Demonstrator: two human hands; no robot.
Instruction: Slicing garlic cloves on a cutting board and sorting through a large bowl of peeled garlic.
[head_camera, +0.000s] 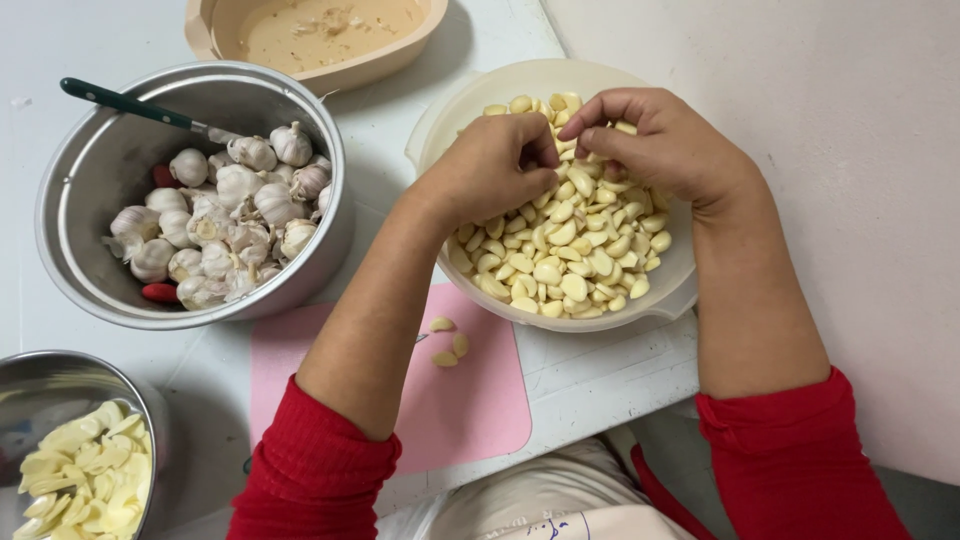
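White table (590, 385); clove (566, 152) between fingers (540, 165).

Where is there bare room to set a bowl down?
The pink mat is mostly bare below three loose cloves. White table shows left of the tan tub. Between the metal pot and the clove bowl, under both hands, it is crowded.

pale yellow cloves (570, 250); pink mat (470, 400); red sleeves (315, 475)

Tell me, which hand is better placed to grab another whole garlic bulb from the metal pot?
Probably the left hand: the metal pot of whole garlic bulbs lies on its side, while the right hand sits farther away, over the bowl of peeled cloves.
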